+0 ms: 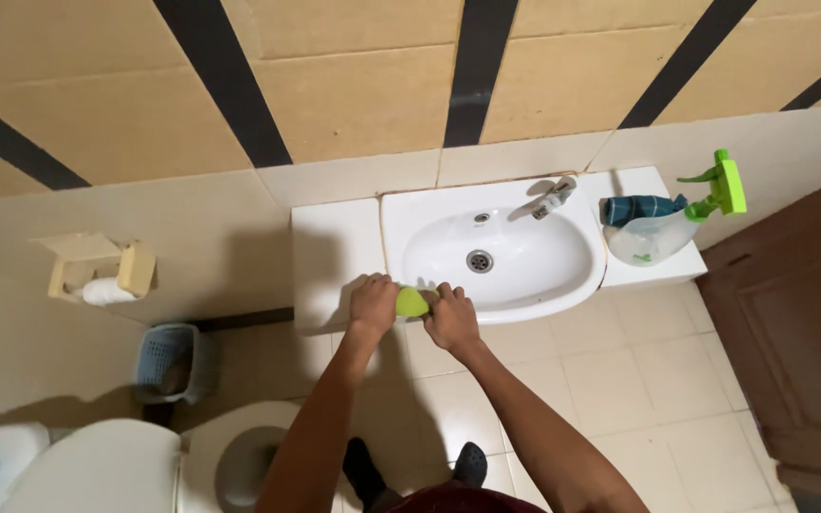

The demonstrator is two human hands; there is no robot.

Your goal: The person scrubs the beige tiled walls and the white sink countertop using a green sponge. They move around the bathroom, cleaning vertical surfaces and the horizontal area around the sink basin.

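Below, line by line, as seen from overhead.

Hidden or unclear: most of the yellow-green sponge (411, 302) is covered by the two hands; only a rounded middle patch shows, and its full shape cannot be told.
Left hand (373, 303): fingers curled over the left end of the sponge, pressing it on the near rim of the sink; the fingertips are out of sight.
Right hand (451, 318): closed over the right end of the sponge, knuckles up, touching the same rim.
Sink (563, 285): white glazed basin, oval bowl, round metal drain in the middle, set in a white ledge.
Tap (551, 199): shiny metal, at the far right of the basin, spout aimed into the bowl.
Spray bottle (662, 233): clear plastic with a bright green trigger head, lying on its side on the ledge to the right of the basin; its contents are hard to make out.
Dark teal cloth (637, 208): bunched just beside the bottle, touching it.
Paper holder (97, 271): cream, on the left wall, with a white roll partly hidden behind it.
Basket (168, 359): pale blue slotted plastic, on the floor at left.
Toilet (144, 465): white, cut off by the near left edge.
Wall: matt tan tiles crossed by black stripes.
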